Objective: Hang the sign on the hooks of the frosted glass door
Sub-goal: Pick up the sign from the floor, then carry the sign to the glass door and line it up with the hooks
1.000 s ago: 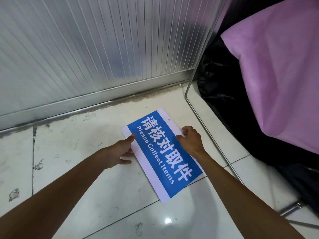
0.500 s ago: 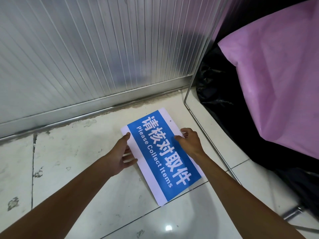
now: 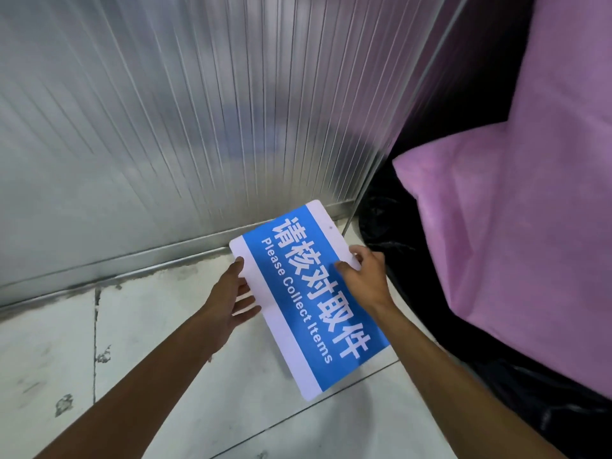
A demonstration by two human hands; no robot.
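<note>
You have the blue sign [image 3: 308, 293] clamped at its long edges, left hand [image 3: 228, 299] and right hand [image 3: 364, 279]; next raise it toward the frosted glass door [image 3: 198, 127], whose hooks sit out of frame

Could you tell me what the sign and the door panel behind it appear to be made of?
Sign: likely rigid plastic or coated board; it stays flat, with a smooth printed face. Door panel: apparently ribbed frosted glass, translucent with fine vertical flutes, in a metal frame.
</note>
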